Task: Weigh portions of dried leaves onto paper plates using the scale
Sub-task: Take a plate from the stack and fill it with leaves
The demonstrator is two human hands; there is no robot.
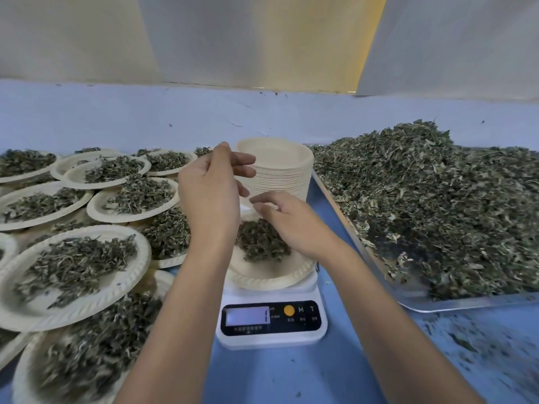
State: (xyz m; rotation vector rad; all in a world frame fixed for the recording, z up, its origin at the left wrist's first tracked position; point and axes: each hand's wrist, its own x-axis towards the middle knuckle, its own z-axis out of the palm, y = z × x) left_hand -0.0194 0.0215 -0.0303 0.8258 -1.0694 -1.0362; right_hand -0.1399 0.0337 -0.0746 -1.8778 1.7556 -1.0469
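While a plate (262, 275) of leaves (262, 243) sits on the scale (271, 322), both hands hover above it: left hand (210, 185) half-open at the plate stack (280, 170), right hand (285, 220) loosely curled, neither clearly holding anything.

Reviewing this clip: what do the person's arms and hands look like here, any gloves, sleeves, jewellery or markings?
Both arms are bare as far as the frame shows, with no sleeves visible. The left hand and right hand wear no gloves. No rings, watch, bracelets or markings are visible on either.

Left hand (210, 188), right hand (287, 220) bare; forearms unsleeved (no rings visible).
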